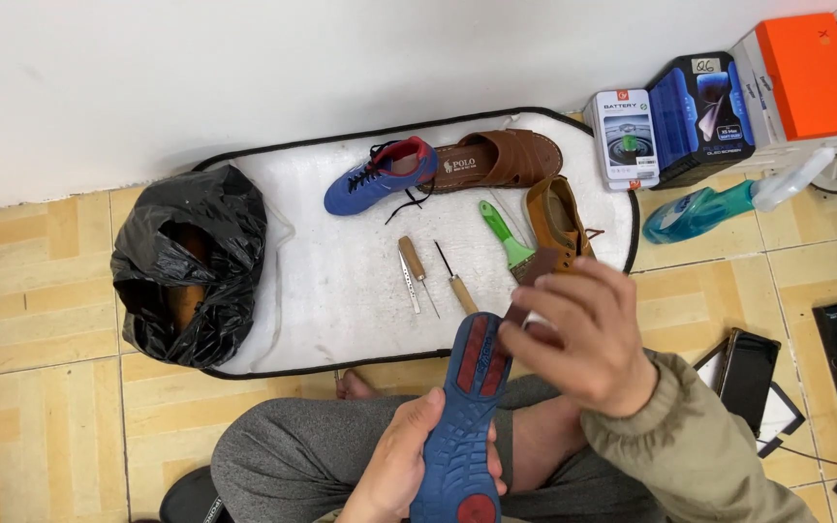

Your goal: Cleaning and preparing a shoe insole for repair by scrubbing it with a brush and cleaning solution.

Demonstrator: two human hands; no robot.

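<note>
While I sit cross-legged on a tiled floor, my left hand (409,455) grips a blue shoe (465,426) sole-up over my lap, fingers wrapped around its middle. Its sole (457,465) is blue rubber with red patches at toe and heel and a ridged tread. My right hand (583,334) is closed around a small dark brown strip, likely sandpaper (530,281), pressed against the toe end of the sole.

Ahead of me lies a white mat (341,291) with a black edge. On it rest the matching blue sneaker (380,174) with red lining and black laces, a brown sandal (501,160), a tan shoe (554,218), a green-handled brush (504,232) and two wooden-handled awls (423,271). A crumpled black plastic bag (191,266) sits on the mat's left end.

Against the white wall at upper right stand several boxes: a small white box (624,136) with a grey-green picture, an upright black-and-blue box (699,111), and a white carton with an orange top (806,77). Below them a teal spray bottle (704,211) lies on its side on the tiles. A dark phone-like slab (748,373) lies by my right elbow.
</note>
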